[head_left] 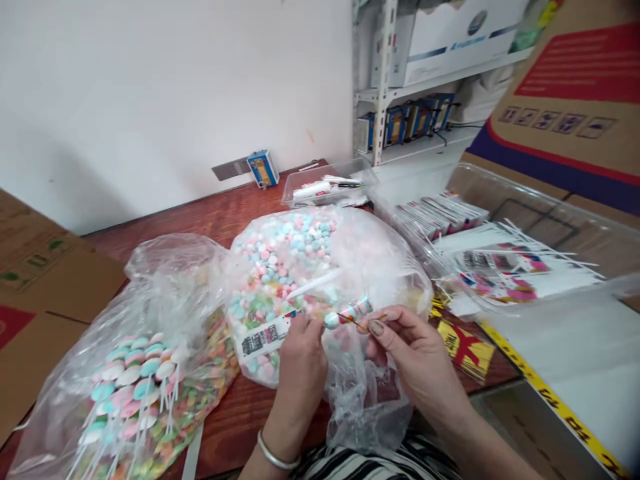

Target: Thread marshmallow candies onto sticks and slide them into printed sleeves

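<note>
My left hand [303, 353] is closed on a small printed candy bag [359, 308], whose filled end with pastel candies points to the right. To the left of my fingers, a flat printed strip of wrapper [265, 337] sticks out; whether it belongs to the same bag I cannot tell. Thumb and fingers of my right hand [415, 353] pinch a thin gold twist tie [353, 321] that crosses the small bag. Both hands are above a large clear bag of pastel candies [280, 260].
At left lies a clear bag with lollipops [133, 373] and gummy candies [215, 367]. A plastic bin [530, 190] at right holds printed bags and white sticks. Near my right hand is a gold twist-tie packet [465, 350]. Cardboard boxes [565, 100] flank the table.
</note>
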Available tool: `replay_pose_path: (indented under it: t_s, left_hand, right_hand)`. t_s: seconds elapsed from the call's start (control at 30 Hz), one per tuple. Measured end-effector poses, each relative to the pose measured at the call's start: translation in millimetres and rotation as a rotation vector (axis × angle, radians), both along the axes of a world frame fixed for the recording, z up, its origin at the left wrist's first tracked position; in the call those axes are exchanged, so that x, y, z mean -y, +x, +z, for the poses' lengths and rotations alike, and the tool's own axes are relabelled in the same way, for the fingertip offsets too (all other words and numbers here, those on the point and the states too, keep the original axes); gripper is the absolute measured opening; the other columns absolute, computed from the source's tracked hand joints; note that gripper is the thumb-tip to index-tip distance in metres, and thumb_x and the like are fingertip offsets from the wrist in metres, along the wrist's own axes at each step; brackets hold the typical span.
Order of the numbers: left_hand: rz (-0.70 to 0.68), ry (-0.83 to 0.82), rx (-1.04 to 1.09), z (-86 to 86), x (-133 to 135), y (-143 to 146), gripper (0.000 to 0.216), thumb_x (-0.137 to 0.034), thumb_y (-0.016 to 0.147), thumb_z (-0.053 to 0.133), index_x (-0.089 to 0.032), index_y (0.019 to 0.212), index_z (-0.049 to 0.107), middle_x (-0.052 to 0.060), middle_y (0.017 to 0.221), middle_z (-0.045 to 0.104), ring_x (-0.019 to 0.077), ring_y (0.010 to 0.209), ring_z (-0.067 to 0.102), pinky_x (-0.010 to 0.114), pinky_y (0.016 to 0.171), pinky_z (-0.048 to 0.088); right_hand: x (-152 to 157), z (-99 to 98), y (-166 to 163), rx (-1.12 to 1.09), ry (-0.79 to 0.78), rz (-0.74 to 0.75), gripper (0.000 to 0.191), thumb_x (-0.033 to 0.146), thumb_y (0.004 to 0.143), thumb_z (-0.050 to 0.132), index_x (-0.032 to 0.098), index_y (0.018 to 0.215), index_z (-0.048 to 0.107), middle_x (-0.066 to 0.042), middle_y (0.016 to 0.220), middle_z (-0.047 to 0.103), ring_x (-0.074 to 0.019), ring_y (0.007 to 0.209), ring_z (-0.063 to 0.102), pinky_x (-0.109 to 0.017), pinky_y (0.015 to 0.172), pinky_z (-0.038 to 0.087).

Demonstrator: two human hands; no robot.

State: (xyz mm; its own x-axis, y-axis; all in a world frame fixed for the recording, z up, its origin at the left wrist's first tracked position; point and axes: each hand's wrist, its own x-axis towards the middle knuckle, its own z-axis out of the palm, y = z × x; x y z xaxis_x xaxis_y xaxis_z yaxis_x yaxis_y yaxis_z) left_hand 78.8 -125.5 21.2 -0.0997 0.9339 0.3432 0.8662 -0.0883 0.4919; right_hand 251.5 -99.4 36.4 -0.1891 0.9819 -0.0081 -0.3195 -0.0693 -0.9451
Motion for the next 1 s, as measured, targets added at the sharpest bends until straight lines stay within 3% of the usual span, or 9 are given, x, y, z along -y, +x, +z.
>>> replay_pose_path:
  t_s: [0.1,0.23,0.43,0.6,0.7,0.83,0.93,1.0]
  left_hand:
    - [0.025,0.058,-0.084,-4.5,5,4,0.024,-0.010,0.092,0.041,-0.019,0.088,0.063,0.005,0.083,0.057,0.0192,0.079,0.055,0.029,0.070,0.043]
    - [0.112,0.161,-0.034,-2.6,11,4,0.019,-0.016,0.094,0.043,-0.019,0.084,0.059,0.003,0.074,0.057,0.0182,0.069,0.054,0.029,0.065,0.041]
    - [0.112,0.256,0.101,-2.2,13,1,0.020,-0.019,0.091,0.052,-0.022,0.105,0.066,0.006,0.079,0.064,0.0193,0.071,0.058,0.029,0.066,0.040]
    - [0.156,0.213,0.553,0.5,10,-1,0.014,-0.022,0.088,0.058,-0.023,0.090,0.072,0.006,0.082,0.066,0.0196,0.078,0.059,0.029,0.071,0.043]
    - [0.191,0.057,1.042,1.7,5,-1,0.012,-0.029,0.083,0.065,-0.019,0.087,0.070,0.000,0.066,0.059,0.0130,0.062,0.052,0.024,0.060,0.040]
    - [0.089,-0.092,1.720,1.4,-1,4,0.029,-0.034,0.069,0.079,-0.014,0.086,0.066,-0.005,0.060,0.048,0.0052,0.051,0.038,0.017,0.050,0.031]
    - [0.044,-0.152,1.861,-0.4,-2,8,0.035,-0.034,0.064,0.083,-0.014,0.083,0.062,-0.006,0.062,0.046,0.0036,0.050,0.035,0.016,0.047,0.028]
    - [0.045,-0.125,1.680,-3.0,0,9,0.030,-0.038,0.072,0.077,-0.015,0.086,0.062,-0.005,0.062,0.047,0.0051,0.049,0.036,0.017,0.046,0.029]
  right_hand:
    - [-2,-5.6,-29,-0.022,-0.033,0.051,0.023,0.039,0.082,0.072,0.020,0.081,0.061,0.002,0.061,0.065,-0.0081,0.047,0.054,-0.017,0.041,0.039]
    - [-3,-17.3,-50,-0.013,-0.069,0.059,0.025,0.041,0.082,0.072,0.019,0.082,0.061,-0.002,0.075,0.071,-0.0089,0.049,0.058,-0.018,0.042,0.043]
    - [-4,-18.3,-60,-0.051,-0.097,0.048,0.026,0.042,0.080,0.073,0.019,0.079,0.061,-0.003,0.079,0.072,-0.0098,0.049,0.058,-0.020,0.042,0.043]
    - [-2,-18.3,-65,-0.037,-0.077,0.031,0.023,0.040,0.078,0.074,0.019,0.080,0.064,0.001,0.070,0.067,-0.0095,0.050,0.054,-0.020,0.043,0.039]
    - [0,-19.2,-71,-0.081,-0.104,0.000,0.021,0.037,0.076,0.076,0.020,0.077,0.064,0.006,0.058,0.056,-0.0080,0.047,0.046,-0.019,0.044,0.036]
    - [-2,-18.9,-76,-0.104,-0.100,-0.005,0.022,0.038,0.073,0.077,0.020,0.076,0.064,0.003,0.071,0.061,-0.0092,0.055,0.048,-0.021,0.049,0.040]
    - [-6,-19.1,-74,-0.063,-0.048,0.030,0.022,0.038,0.074,0.076,0.020,0.077,0.063,0.002,0.074,0.061,-0.0103,0.058,0.050,-0.022,0.051,0.042]
    - [-9,-18.9,-70,-0.037,-0.013,0.039,0.022,0.037,0.074,0.076,0.021,0.077,0.061,0.004,0.070,0.058,-0.0104,0.057,0.049,-0.022,0.052,0.043]
